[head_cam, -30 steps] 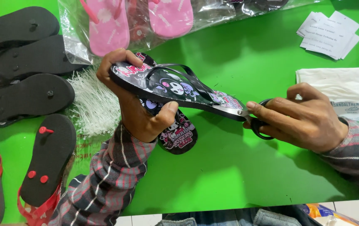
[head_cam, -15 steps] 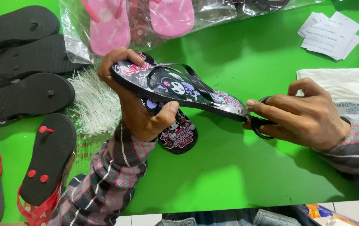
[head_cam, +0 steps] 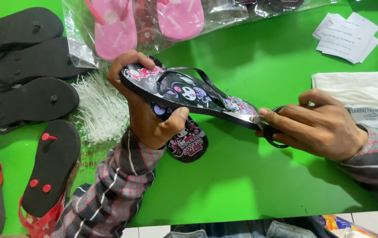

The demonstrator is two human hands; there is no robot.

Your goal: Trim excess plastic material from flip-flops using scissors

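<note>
Black cartoon-print flip-flop point(head_cam: 189, 93), green table point(head_cam: 250, 176)

sandal packing workshop – loose flip-flops point(head_cam: 26, 99), bagged pairs point(head_cam: 153, 22), paper tags point(head_cam: 347, 37).

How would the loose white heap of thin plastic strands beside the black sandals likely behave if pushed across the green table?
The white strand heap would probably scatter rather than slide whole, since the strands lie loose. They look thin and light, so likely easy to shift. Some may snag on the black sandal touching them.
</note>
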